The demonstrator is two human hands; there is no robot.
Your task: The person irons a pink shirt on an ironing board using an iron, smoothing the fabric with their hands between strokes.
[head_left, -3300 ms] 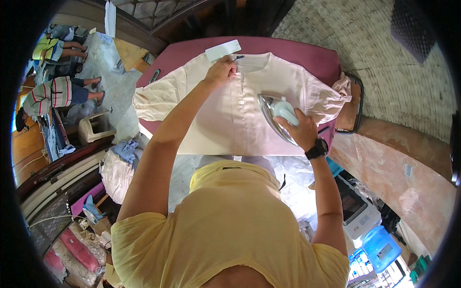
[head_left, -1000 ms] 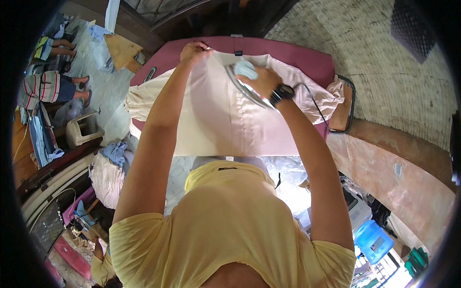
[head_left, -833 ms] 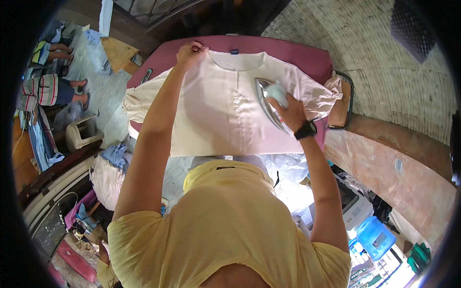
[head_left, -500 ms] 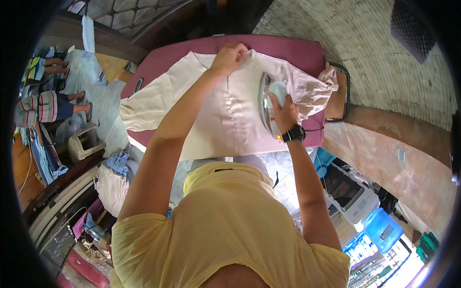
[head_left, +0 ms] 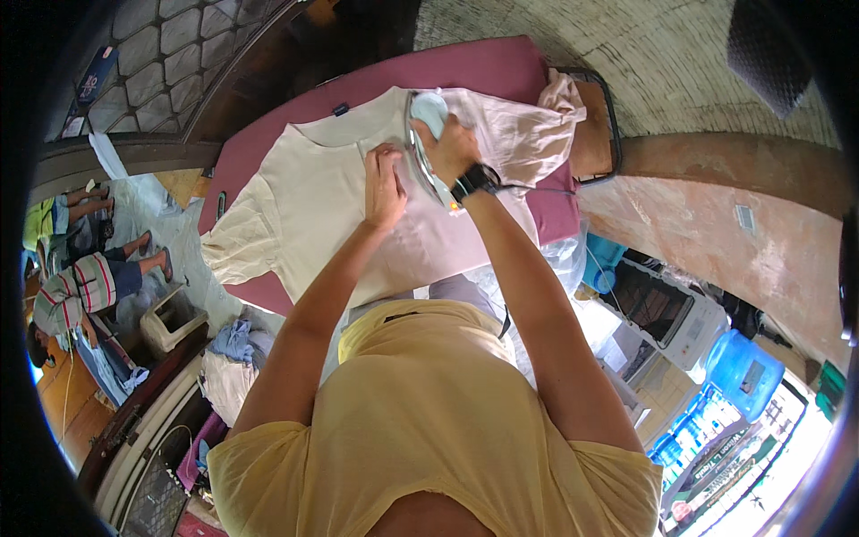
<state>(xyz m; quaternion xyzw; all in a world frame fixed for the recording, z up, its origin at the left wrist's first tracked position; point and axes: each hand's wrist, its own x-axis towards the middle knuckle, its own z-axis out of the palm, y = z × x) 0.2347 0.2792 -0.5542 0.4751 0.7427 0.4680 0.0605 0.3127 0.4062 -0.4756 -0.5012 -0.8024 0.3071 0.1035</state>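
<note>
A cream short-sleeved shirt [head_left: 309,201] lies spread over a maroon padded ironing board [head_left: 331,98], its collar toward the far side. My right hand [head_left: 455,152] is closed round the handle of an iron [head_left: 430,115]. The iron stands on the shirt's right front, its tip close to the collar and an orange light glowing at its heel. Just left of it, my left hand [head_left: 385,190] has its fingers bent and drawn together at the shirt's front opening, gripping the cloth there. The exact hold of its fingertips is partly hidden.
The iron's cord [head_left: 541,189] runs off to the right. A metal frame [head_left: 616,134] bounds the board's right end, near a wall [head_left: 698,179]. Clothes [head_left: 231,371] are heaped at lower left; a blue water jug [head_left: 744,374] stands lower right. Another person [head_left: 89,285] is at far left.
My right hand has pushed the iron up and left toward the collar. My left hand has left the collar and come down to the front opening. The whole view has shifted slightly.
</note>
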